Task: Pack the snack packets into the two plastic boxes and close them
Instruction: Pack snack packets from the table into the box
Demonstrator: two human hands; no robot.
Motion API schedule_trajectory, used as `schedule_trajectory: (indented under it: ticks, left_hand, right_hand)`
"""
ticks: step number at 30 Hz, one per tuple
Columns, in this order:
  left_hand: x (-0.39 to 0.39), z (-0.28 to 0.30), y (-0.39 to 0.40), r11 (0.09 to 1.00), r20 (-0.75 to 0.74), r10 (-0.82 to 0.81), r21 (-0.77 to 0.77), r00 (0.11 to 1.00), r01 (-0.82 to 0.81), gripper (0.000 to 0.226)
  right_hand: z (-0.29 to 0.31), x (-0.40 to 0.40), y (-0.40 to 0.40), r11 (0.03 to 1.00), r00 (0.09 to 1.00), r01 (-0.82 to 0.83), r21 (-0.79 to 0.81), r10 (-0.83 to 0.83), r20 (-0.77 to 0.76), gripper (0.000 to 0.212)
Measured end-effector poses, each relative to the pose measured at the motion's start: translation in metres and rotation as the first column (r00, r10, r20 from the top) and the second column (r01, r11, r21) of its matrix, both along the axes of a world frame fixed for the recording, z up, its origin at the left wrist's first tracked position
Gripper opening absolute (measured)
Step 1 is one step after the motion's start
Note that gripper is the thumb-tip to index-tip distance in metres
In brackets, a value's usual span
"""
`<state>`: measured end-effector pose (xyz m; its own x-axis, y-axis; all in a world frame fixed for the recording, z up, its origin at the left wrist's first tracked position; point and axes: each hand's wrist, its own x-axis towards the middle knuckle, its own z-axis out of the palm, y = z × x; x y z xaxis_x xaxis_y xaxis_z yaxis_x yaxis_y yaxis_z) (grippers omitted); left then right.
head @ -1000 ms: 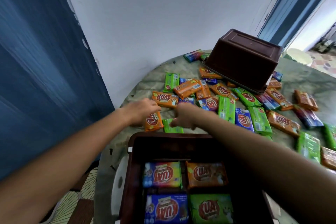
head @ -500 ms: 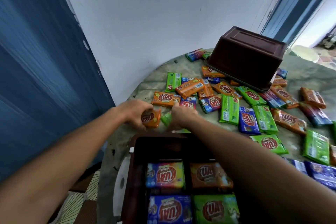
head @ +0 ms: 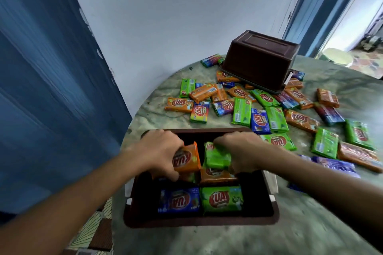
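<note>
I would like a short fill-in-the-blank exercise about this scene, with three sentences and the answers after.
1. The left hand holds a packet whose colour is ____.
2. The right hand holds a packet whose colour is ____.
3. The far brown box stands ____ on the table, while the near box is open.

Answers: orange; green; upside down

I see glossy foil-look orange, green and blue snack packets point(head: 258, 119). The dark brown plastic box point(head: 199, 220) looks smooth, the round marbled green tabletop point(head: 310, 223) faintly mottled.
</note>
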<state>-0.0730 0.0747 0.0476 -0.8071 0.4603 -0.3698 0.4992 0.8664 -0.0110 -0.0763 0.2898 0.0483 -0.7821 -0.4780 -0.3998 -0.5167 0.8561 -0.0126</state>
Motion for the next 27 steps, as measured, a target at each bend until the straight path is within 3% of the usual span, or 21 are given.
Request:
schedule_trajectory:
  ticks: [5,8,11,14,15,16,17,19,20,22,23,27]
  left_hand:
    - [0.001,-0.060,0.013,0.980,-0.032,-0.001,-0.198,0.999,-0.005,0.052]
    - [0.001,-0.074,0.008,0.986,-0.058,-0.005,-0.169,0.998,-0.005,0.046]
    - [0.005,-0.063,-0.014,0.967,-0.125,0.066,0.251,0.990,-0.033,0.046]
    - [0.004,-0.054,-0.052,0.763,-0.376,0.351,0.646,0.858,-0.029,0.033]
    - [0.001,-0.053,-0.064,0.670,-0.333,0.504,0.733,0.797,-0.118,0.025]
    - [-0.002,-0.052,-0.072,0.540,-0.193,0.649,0.798,0.736,-0.267,0.020]
    - [-0.006,-0.051,-0.075,0.369,0.037,0.739,0.813,0.673,-0.451,0.019]
    - [-0.009,-0.056,-0.078,-0.055,0.613,0.641,0.638,0.463,-0.768,0.024]
    - [-0.010,-0.058,-0.074,-0.168,0.770,0.526,0.511,0.362,-0.843,0.028]
    - [-0.013,-0.061,-0.067,-0.220,0.870,0.398,0.398,0.291,-0.891,0.033]
    - [-0.013,-0.060,-0.068,-0.231,0.890,0.347,0.386,0.295,-0.893,0.035]
    - [-0.021,-0.061,-0.067,-0.201,0.930,0.244,0.326,0.275,-0.924,0.040]
  right_hand:
    - [-0.056,0.003,-0.010,0.997,0.999,-0.032,0.064,0.034,-0.030,0.040]
    - [-0.074,0.007,-0.018,0.997,0.999,-0.028,0.076,0.030,-0.026,0.048]
    - [-0.060,0.011,-0.015,0.993,0.998,0.005,-0.117,-0.013,-0.068,0.041]
    - [-0.027,0.005,0.009,0.845,0.945,0.097,-0.526,-0.244,-0.218,0.022]
    - [-0.020,-0.001,0.022,0.781,0.906,0.135,-0.610,-0.346,-0.243,0.017]
    - [-0.018,-0.008,0.036,0.722,0.862,0.208,-0.659,-0.454,-0.225,0.017]
    - [-0.019,-0.015,0.051,0.648,0.811,0.333,-0.685,-0.568,-0.143,0.021]
    - [-0.031,-0.024,0.067,0.400,0.666,0.668,-0.627,-0.697,0.265,0.036]
    - [-0.037,-0.022,0.074,0.239,0.545,0.804,-0.545,-0.662,0.514,0.044]
    - [-0.047,-0.017,0.080,0.038,0.340,0.928,-0.371,-0.492,0.801,0.051]
    - [-0.050,-0.015,0.079,0.009,0.313,0.939,-0.343,-0.435,0.845,0.049]
    - [-0.049,-0.008,0.082,-0.043,0.344,0.919,-0.392,-0.400,0.850,0.033]
